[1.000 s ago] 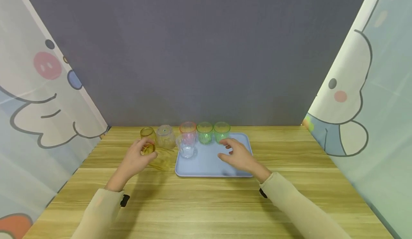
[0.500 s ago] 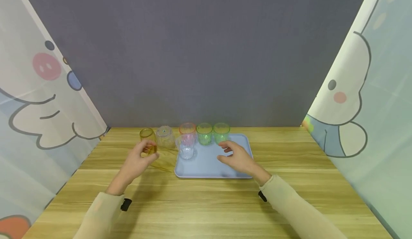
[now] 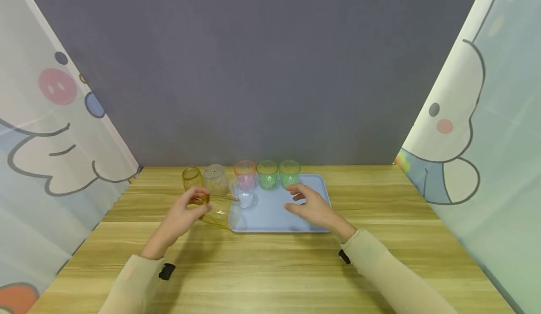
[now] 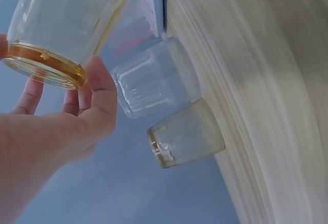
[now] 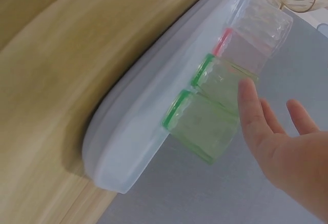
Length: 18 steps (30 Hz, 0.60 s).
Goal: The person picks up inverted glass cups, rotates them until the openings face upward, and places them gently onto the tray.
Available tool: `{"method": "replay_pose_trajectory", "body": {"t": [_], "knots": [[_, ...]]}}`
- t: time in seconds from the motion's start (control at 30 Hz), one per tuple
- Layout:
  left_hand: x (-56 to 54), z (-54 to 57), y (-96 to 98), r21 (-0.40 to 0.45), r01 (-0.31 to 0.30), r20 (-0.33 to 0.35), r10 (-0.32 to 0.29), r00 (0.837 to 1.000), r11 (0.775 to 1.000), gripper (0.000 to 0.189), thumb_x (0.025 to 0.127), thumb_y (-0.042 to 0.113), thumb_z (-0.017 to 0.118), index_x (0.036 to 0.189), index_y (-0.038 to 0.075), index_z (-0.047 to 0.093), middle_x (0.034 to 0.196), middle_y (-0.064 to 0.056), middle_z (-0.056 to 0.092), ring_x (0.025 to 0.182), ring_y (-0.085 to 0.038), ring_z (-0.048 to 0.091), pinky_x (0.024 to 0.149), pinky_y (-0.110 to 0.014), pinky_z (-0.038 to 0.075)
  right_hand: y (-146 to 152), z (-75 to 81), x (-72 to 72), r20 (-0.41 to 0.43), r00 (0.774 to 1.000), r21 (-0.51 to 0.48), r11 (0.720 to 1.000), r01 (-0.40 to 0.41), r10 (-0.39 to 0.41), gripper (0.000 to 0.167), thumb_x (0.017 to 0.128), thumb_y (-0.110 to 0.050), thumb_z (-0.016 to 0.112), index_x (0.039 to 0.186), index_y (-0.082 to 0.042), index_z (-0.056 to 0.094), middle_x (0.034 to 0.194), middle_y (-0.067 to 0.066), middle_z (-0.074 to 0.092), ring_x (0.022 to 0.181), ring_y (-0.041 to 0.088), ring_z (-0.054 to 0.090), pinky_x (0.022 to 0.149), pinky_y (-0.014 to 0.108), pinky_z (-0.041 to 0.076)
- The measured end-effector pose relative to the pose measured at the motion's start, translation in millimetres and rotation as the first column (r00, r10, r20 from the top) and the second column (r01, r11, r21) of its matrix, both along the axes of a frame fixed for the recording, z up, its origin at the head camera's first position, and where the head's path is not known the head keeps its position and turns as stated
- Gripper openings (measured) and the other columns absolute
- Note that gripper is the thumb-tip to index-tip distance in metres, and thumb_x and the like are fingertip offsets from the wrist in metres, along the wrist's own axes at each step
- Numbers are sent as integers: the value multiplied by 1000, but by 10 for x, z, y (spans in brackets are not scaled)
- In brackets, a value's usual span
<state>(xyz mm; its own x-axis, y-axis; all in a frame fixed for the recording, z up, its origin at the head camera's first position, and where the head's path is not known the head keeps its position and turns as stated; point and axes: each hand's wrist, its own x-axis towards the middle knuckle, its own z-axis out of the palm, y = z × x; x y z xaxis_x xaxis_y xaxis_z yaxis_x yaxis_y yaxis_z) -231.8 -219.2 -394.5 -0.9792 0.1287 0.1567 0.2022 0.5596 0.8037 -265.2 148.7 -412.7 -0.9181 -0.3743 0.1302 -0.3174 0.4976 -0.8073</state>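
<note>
The left hand (image 3: 179, 219) pinches a tilted yellow glass (image 3: 218, 214) by its base; a slip could knock the mug (image 3: 245, 198) beyond its fingers. The right hand (image 3: 314, 208) holds its fingers apart.

The big, round, see-through yellow cup (image 3: 219, 213), made of glass or clear plastic, lies tipped on its side in the left hand (image 3: 179, 219). Finger and thumb pinch its thick, darker amber bottom, which has a small flower mark. Its other end points right, over the left edge of the flat pale-blue tray (image 3: 281, 215).
</note>
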Motion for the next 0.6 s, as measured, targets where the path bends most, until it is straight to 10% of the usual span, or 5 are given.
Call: {"method": "replay_pose_trajectory", "body": {"t": [0.6], "knots": [[-7,-73,110,159,67,28,-73,997,985,35,98,16,66,130,6,56,130,-20,55,119,-34,53,89,-42,50,-45,1,53,42,998,-71,997,-38,41,55,95,-30,70,144,-13,54,136,11,57,121,32,58,94,48,51]]}}
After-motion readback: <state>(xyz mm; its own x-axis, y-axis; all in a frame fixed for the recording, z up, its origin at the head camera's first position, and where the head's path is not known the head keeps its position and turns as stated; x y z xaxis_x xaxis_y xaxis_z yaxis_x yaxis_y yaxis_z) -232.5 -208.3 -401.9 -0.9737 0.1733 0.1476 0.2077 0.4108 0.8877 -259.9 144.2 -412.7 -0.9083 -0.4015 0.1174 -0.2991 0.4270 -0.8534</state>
